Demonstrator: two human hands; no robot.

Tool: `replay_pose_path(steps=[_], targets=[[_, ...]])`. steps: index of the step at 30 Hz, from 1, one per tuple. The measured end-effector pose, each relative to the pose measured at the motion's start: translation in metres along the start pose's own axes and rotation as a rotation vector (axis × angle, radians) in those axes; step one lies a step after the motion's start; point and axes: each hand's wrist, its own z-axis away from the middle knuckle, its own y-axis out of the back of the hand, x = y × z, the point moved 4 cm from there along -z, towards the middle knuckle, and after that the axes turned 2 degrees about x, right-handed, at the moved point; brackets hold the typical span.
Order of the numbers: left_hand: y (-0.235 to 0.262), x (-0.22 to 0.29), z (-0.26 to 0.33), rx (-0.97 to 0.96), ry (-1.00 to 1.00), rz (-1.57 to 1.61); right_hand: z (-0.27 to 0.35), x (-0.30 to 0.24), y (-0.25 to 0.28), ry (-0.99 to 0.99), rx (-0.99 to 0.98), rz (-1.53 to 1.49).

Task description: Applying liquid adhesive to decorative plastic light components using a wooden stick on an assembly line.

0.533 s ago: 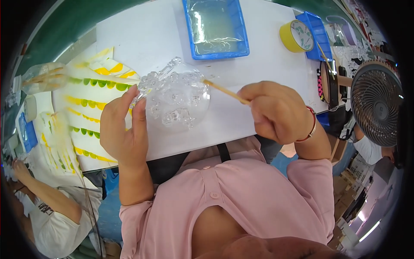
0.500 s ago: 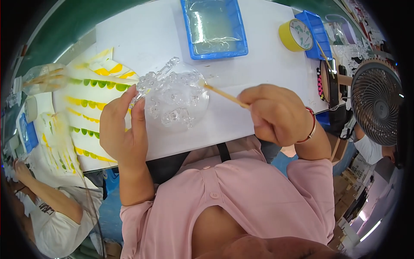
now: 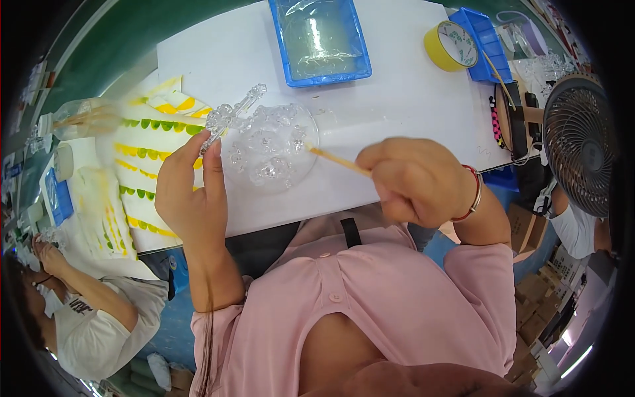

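Between thumb and fingertips, my left hand (image 3: 192, 192) pinches a clear plastic stick-like piece (image 3: 228, 116) with a knobbly flower-shaped middle, tilted up to the right. Under and beside it, several loose clear pieces (image 3: 272, 171) lie on a round clear dish (image 3: 313, 165) on the white tabletop. My right hand (image 3: 417, 182) is closed around a thin wooden stick (image 3: 344, 162). The stick's darker tip is at the dish's right edge, apart from the piece in my left hand; whether it touches anything there I cannot tell.
Behind the dish stands a blue tray (image 3: 367, 66) of cloudy liquid or gel. Yellow tape (image 3: 442, 47), another blue bin (image 3: 481, 33) and a fan (image 3: 575, 145) are at the right. Left lie sheets with yellow and green shapes (image 3: 142, 155) and a clear jar of sticks (image 3: 83, 119). Another person (image 3: 99, 317) works lower left.
The stick's tip has come nearer to me along the dish's right edge. My right hand has shifted slightly left. The left hand keeps its hold on the clear piece; the whole view has shifted a little.
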Motion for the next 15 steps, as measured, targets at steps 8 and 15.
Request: replay_pose_path(steps=[8,15], targets=[[0.003,-0.001,0.005,0.022,-0.006,0.005,0.006,-0.002,0.005,-0.074,0.039,-0.009],[0.007,-0.006,0.018,0.124,-0.049,0.091,0.003,0.003,0.054,-0.162,0.452,-0.167]])
